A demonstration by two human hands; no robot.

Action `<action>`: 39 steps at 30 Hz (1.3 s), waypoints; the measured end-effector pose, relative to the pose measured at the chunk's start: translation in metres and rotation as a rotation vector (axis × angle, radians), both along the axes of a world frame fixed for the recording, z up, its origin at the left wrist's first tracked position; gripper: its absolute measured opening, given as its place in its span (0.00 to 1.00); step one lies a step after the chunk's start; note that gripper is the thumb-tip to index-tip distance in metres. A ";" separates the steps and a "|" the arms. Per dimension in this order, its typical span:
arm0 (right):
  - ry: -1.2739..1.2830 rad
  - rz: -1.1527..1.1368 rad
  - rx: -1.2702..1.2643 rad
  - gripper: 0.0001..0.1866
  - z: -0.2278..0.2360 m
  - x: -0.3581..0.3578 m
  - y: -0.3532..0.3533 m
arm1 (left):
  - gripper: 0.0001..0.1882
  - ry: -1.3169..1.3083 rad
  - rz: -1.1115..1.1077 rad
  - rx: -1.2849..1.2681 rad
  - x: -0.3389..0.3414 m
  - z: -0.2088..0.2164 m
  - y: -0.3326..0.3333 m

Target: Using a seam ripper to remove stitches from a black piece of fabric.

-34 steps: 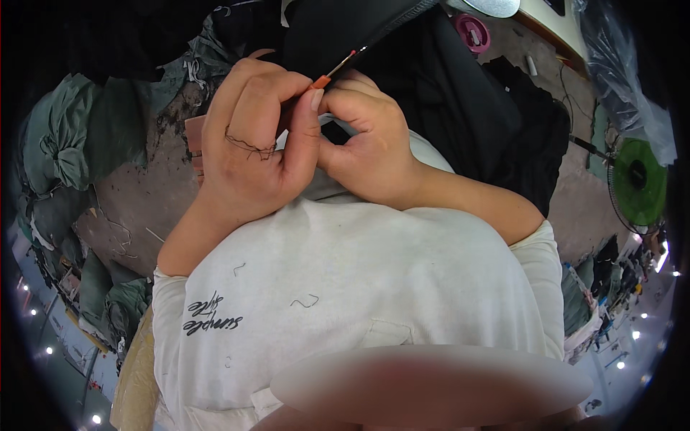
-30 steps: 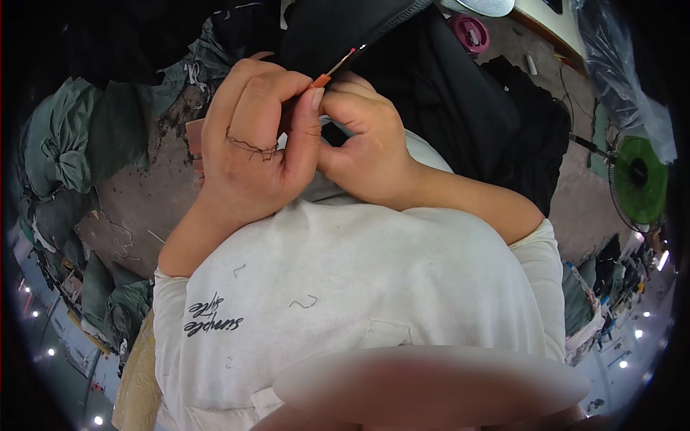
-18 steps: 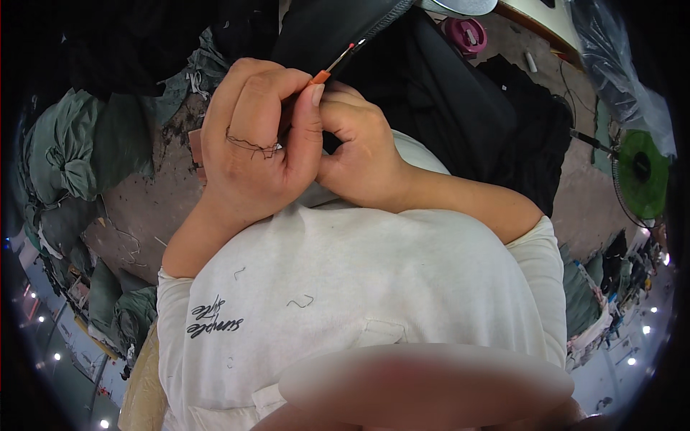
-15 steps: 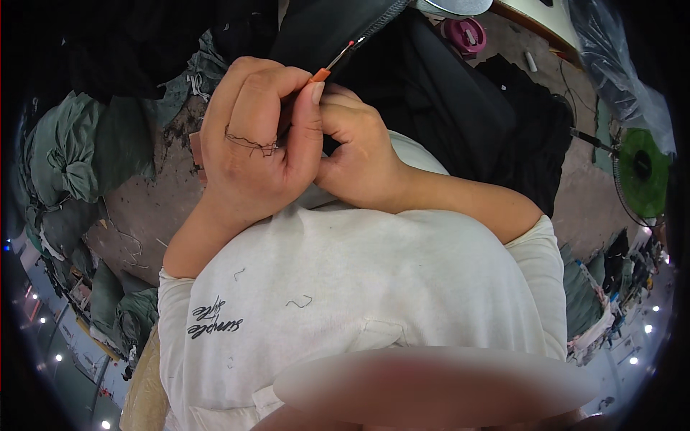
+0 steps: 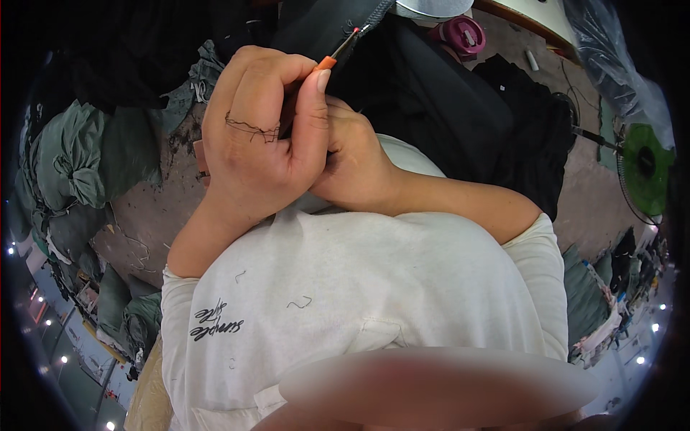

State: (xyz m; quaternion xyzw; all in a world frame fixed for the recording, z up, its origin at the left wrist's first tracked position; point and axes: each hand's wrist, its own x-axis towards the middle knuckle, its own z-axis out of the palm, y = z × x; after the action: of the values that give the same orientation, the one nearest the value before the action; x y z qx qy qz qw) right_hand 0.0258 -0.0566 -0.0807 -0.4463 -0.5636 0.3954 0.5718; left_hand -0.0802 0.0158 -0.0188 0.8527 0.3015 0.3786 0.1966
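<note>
My left hand [image 5: 251,136] pinches a seam ripper [image 5: 326,63] between thumb and forefinger. Its orange handle end shows above the thumb, and a thin metal shaft with a red ball tip points up to the right. Loose dark thread [image 5: 251,129] lies across that hand. Pressed against it is my right hand [image 5: 352,154], curled closed; its fingertips are hidden, so I cannot make out what they hold. Black fabric [image 5: 445,100] spreads beyond and to the right of my hands. A dark zipper-like edge [image 5: 375,16] runs close to the ripper's tip.
Green cloth bundles [image 5: 79,154] are heaped at the left. A pink-purple lidded container [image 5: 463,37] stands at the far right, near a table edge [image 5: 528,18]. A green fan [image 5: 647,165] is at the right, below clear plastic sheeting [image 5: 611,61]. Scraps lie on the floor [image 5: 144,215].
Both hands have shifted slightly away from me, and the seam ripper's tip has moved farther up. The dark zipper-like edge has moved a little to the left. Both grips look the same.
</note>
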 end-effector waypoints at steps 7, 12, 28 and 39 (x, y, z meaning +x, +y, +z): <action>0.056 0.027 -0.017 0.11 0.001 0.001 0.000 | 0.04 0.010 0.008 0.003 0.003 0.000 -0.001; -0.004 0.046 -0.012 0.11 0.003 0.010 0.006 | 0.04 -0.002 0.023 -0.030 0.000 0.002 -0.002; 0.172 -0.261 -0.006 0.08 0.028 0.059 0.020 | 0.04 -0.124 -0.078 -0.033 0.004 -0.009 0.007; -0.191 -0.328 0.120 0.05 0.030 0.066 0.019 | 0.07 -0.118 -0.119 -0.009 0.002 -0.008 0.005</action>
State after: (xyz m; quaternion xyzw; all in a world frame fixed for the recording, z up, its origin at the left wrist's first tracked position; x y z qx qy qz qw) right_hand 0.0916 -0.0376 -0.0503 -0.5327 -0.5576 0.2186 0.5979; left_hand -0.0784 0.0209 -0.0264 0.8443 0.2399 0.4145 0.2401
